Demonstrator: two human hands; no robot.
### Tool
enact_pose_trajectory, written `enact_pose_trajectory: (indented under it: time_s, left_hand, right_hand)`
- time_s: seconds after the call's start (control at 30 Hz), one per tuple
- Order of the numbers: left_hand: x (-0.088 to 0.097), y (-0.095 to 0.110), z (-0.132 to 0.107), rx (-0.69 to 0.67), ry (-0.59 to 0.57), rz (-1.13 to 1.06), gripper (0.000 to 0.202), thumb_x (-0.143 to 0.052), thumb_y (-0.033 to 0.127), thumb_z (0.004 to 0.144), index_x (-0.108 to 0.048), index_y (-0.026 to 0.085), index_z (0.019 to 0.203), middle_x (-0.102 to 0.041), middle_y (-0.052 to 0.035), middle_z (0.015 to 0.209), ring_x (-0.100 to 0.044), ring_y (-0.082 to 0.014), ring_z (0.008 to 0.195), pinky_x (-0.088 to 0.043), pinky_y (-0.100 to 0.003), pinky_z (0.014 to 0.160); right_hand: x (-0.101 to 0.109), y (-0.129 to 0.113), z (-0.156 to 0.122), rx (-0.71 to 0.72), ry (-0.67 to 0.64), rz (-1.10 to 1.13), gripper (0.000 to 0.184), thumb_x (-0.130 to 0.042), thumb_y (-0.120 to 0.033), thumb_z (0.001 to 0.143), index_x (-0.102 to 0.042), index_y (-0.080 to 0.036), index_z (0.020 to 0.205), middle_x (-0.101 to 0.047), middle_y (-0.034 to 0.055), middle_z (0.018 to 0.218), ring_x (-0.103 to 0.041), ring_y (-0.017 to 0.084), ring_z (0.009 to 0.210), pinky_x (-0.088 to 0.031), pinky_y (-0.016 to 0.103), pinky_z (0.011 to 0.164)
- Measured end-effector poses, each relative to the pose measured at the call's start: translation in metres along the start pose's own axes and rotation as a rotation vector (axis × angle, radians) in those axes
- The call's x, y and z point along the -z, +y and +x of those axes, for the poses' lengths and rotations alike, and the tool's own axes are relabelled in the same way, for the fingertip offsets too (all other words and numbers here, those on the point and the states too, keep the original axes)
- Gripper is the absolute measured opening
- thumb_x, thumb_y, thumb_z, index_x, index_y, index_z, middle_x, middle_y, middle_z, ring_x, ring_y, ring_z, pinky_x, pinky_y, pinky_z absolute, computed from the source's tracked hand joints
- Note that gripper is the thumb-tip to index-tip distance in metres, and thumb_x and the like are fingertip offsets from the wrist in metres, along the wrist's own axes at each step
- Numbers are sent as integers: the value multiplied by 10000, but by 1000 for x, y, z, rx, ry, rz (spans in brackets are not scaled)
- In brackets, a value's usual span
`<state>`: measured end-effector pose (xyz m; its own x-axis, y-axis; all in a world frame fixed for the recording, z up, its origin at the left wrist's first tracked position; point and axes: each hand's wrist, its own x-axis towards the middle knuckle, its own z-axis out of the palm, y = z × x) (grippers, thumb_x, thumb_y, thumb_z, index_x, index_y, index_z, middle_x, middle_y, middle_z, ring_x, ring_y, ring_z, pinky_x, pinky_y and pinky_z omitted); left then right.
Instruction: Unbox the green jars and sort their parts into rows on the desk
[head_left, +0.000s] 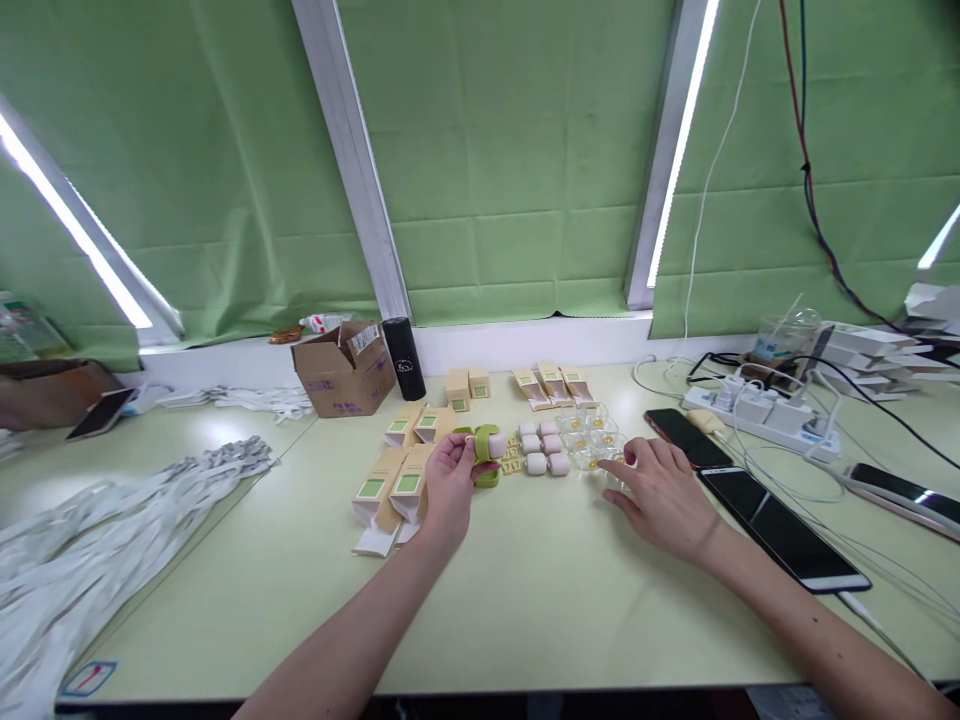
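Observation:
My left hand (pixel 448 475) pinches a small green band with a pale pink rounded block (pixel 496 446) in it. Just below it lies another green piece (pixel 489 476), partly hidden. My right hand (pixel 660 490) is open, thumb and index finger apart, the index fingertip at the near edge of the clear plastic cups with yellow centres (pixel 592 440); whether it touches one I cannot tell. Between the hands stand several pale pink and white rounded blocks (pixel 535 463) in two columns, beside small yellow pieces (pixel 511 460).
Open kraft boxes with green labels (pixel 371 488) lie left of my left hand; more kraft boxes (pixel 551 385) stand behind. A cardboard carton (pixel 341 370) and black cylinder (pixel 405 360) are at the back. Phones (pixel 784 530), a power strip (pixel 765 415) and cables lie right, white straps (pixel 112 550) left.

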<state>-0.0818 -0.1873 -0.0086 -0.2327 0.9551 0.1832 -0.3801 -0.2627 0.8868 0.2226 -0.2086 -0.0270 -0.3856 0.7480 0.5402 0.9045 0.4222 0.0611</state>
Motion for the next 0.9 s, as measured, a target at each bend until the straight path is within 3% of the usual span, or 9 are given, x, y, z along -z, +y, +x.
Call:
enact_pose_trajectory:
  time_s: [0.2, 0.3, 0.43, 0.53, 0.73, 0.83, 0.9]
  left_hand:
    - [-1, 0, 0, 28, -8, -50, 476, -923, 477, 686, -626, 164, 887, -710, -15, 852, -712, -163, 766, -625, -300, 656]
    - [0, -1, 0, 53, -29, -69, 464, -932, 446, 679, -630, 161, 887, -701, -7, 828, -681, -137, 692, -601, -282, 624]
    - [0, -1, 0, 93, -58, -81, 454, -934, 415, 675, -622, 156, 879, -681, 5, 783, -633, -106, 599, -559, -250, 562]
    - [-1, 0, -2, 101, -91, -62, 462, -928, 438, 677, -612, 155, 858, -662, 9, 741, -617, -108, 566, -525, -233, 504]
    - [-4, -3, -5, 83, -151, 48, 499, -891, 529, 707, -545, 178, 786, -569, 55, 633, -466, -62, 428, -370, -191, 384]
    - [-4, -4, -5, 13, -163, 173, 439, -821, 536, 791, -570, 180, 845, -592, 32, 674, -521, -88, 490, -436, -215, 449]
    - [-4, -3, -7, -127, -147, 300, 340, -749, 467, 878, -608, 177, 989, -675, -33, 845, -641, -138, 679, -549, -261, 611]
  right_hand:
    - [25, -22, 26, 53, 55, 170, 154, -650, -309, 949, -727, -239, 1062, -643, 120, 1019, -561, 313, 962, -443, 479, 862]
    - [25, -41, 48, 86, 87, 319, 245, -603, -235, 962, -667, -241, 1199, -668, 112, 1060, -593, 316, 985, -480, 490, 866]
    - [8, -71, 72, 96, 181, 590, 452, -627, -189, 930, -547, -261, 1369, -662, 120, 1282, -601, 338, 1168, -505, 547, 996]
    - [-11, -93, 80, 91, 150, 766, 551, -684, -213, 902, -493, -272, 1415, -653, 116, 1328, -595, 334, 1210, -523, 557, 1011]
    - [-36, -115, 78, -110, 147, 993, 387, -666, -248, 897, -560, -242, 1270, -662, 105, 1219, -632, 288, 1120, -544, 475, 957]
    - [-38, -112, 74, -169, 159, 1051, 367, -694, -301, 881, -597, -245, 1230, -675, 89, 1191, -633, 281, 1079, -534, 449, 931]
    - [-39, -108, 72, -227, 152, 1096, 375, -719, -345, 866, -620, -241, 1213, -690, 82, 1147, -631, 272, 1008, -534, 425, 878]
